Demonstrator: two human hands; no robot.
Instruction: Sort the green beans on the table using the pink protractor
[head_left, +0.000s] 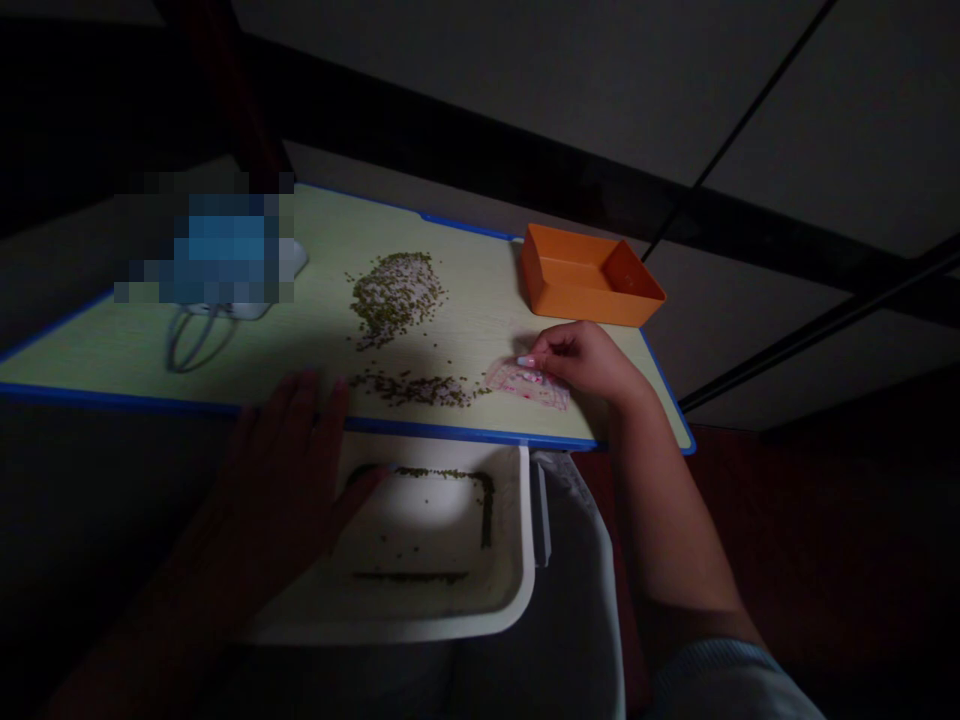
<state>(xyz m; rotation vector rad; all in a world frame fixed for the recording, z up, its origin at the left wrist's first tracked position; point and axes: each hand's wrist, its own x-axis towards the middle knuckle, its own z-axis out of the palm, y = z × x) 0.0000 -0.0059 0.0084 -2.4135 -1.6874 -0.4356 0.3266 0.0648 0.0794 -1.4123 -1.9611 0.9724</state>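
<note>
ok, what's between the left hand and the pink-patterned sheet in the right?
A strip of mixed green and pale grains on the blue-edged tabletop, along its near edge; head view shows it.

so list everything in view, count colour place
tabletop: 1, pale, blue-edged, centre
grain heap: 1, green and whitish, mid tabletop
grain strip: 1, green and whitish, tabletop's near edge
box: 1, orange, tabletop's right end
patterned piece: 1, pinkish, beside grain strip
pixelated item: 1, blue, white, tabletop's left
loop: 1, greyish, below pixelated item
tub: 1, white, below near edge
grains: many, green, inside tub
panels: several, greyish, background
floor: 1, reddish, lower right
cloth: 1, grey, right of tub
sleeve: 1, greyish, right forearm
left hand: 1, shadowed, over tub's left
right hand: 1, lit, pinching patterned piece
</note>
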